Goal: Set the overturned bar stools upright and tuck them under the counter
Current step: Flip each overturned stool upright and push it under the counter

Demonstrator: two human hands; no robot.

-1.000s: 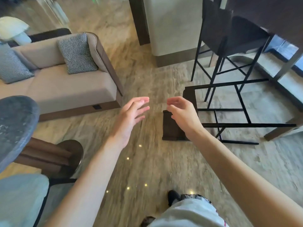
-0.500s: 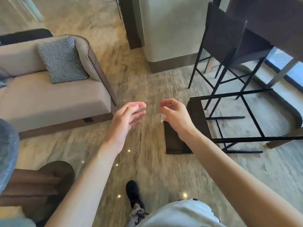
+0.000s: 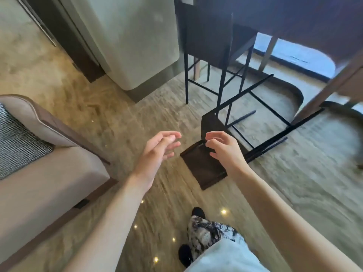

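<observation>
Overturned bar stool [image 3: 208, 165], lying on the floor [image 3: 284, 193] beside an upright stool [image 3: 212, 44] at the counter [image 3: 306, 18]: rigid, probably fairly heavy, thin legs splaying, likely best gripped by the backrest; left hand [image 3: 157, 154] and right hand [image 3: 224, 150] hovering above, fingers loosely spread, holding nothing.

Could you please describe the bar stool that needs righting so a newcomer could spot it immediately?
Start at the dark counter at the upper right. An upright stool stands tucked beneath it. Just in front, the overturned stool lies on the floor, the only one with its black legs pointing sideways.
</observation>
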